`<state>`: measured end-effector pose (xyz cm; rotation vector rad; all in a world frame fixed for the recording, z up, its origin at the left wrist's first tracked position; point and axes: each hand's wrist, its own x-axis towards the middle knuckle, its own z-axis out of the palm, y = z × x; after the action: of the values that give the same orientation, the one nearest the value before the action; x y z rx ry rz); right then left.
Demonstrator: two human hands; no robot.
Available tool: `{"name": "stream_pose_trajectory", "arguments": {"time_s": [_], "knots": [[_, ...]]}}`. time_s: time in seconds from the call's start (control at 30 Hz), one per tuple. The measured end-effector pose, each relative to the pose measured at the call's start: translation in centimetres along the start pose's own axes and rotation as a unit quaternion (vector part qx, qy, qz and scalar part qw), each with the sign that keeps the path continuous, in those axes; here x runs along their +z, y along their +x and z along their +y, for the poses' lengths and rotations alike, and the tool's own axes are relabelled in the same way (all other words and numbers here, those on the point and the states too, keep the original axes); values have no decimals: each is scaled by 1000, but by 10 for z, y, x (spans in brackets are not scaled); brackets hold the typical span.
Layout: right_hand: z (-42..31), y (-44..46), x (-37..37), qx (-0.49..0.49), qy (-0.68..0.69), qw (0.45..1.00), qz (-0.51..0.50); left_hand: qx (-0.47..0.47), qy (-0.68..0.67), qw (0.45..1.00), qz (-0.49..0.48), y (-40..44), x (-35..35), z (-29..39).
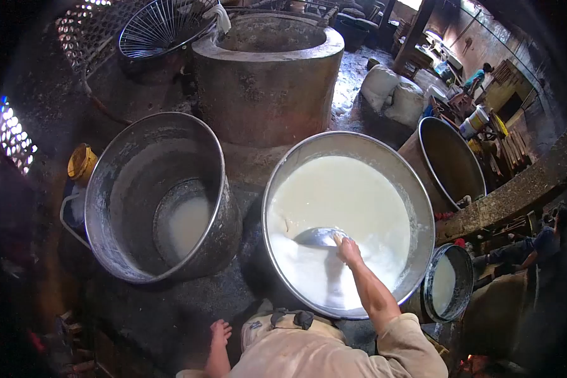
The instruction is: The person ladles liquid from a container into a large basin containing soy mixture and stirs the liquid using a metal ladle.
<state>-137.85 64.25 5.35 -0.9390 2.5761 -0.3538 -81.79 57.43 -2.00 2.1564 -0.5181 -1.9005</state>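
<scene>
My right hand (348, 249) is closed on the rim of a metal bowl (320, 237), which is tilted and partly sunk in white liquid (340, 189). That liquid fills much of a large metal pot (425, 230) in front of me, with foam on the near side. My left hand (220, 329) hangs low beside my body, fingers apart and holding nothing. To the left, a second large pot (126, 164) with a side handle has a little whitish liquid (189, 223) at its bottom.
Beyond the pots stands a round concrete vat (264, 94). A wire basket (164, 28) is at the upper left, a yellow bucket (80, 162) at the left. Rightward are an empty large pot (450, 157), a smaller pot of liquid (444, 286), sacks (403, 101) and two people farther off.
</scene>
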Motion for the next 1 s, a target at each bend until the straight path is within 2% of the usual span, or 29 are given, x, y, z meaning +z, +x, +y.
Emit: {"name": "stream_pose_trajectory", "arguments": {"time_s": [0.1, 0.17, 0.2, 0.27, 0.4, 0.43, 0.5, 0.6, 0.73, 0.8, 0.83, 0.9, 0.93, 1.0], "knots": [[33, -31, -1, 20, 12, 1000, -7, 27, 28, 999, 9, 2, 27, 19], [52, -52, -6, 90, 119, 989, -3, 67, 37, 997, -9, 4, 46, 31], [65, -63, -10, 102, 120, 987, -29, 66, 39, 997, -8, 2, 55, 36], [81, -83, -19, 97, 29, 992, -70, 114, 56, 991, -34, -5, 77, 49], [115, -122, -53, 122, 18, 989, -83, 151, 46, 986, -57, -24, 115, 56], [130, -129, -59, 123, 20, 989, -82, 153, 47, 985, -58, -28, 121, 53], [161, -145, -77, 22, -42, 999, -22, 152, 32, 984, -86, -25, 131, 37], [179, -160, -136, 66, 21, 995, -78, 101, 26, 992, -66, -23, 137, 2], [191, -162, -213, 16, 23, 998, -54, 65, 21, 997, -44, -48, 134, -47], [203, -155, -234, 29, 141, 989, -29, 33, 7, 999, -40, -48, 123, -76], [208, -147, -236, 29, 142, 989, -29, 34, 8, 999, -39, -48, 118, -87], [218, -122, -229, 24, 45, 993, 109, 13, 33, 999, -27, -57, 111, -100], [220, -107, -218, 24, 46, 993, 109, 14, 33, 999, -26, -60, 109, -103], [227, -73, -184, 57, 19, 974, 219, 6, 32, 999, -19, -68, 106, -107]]}}
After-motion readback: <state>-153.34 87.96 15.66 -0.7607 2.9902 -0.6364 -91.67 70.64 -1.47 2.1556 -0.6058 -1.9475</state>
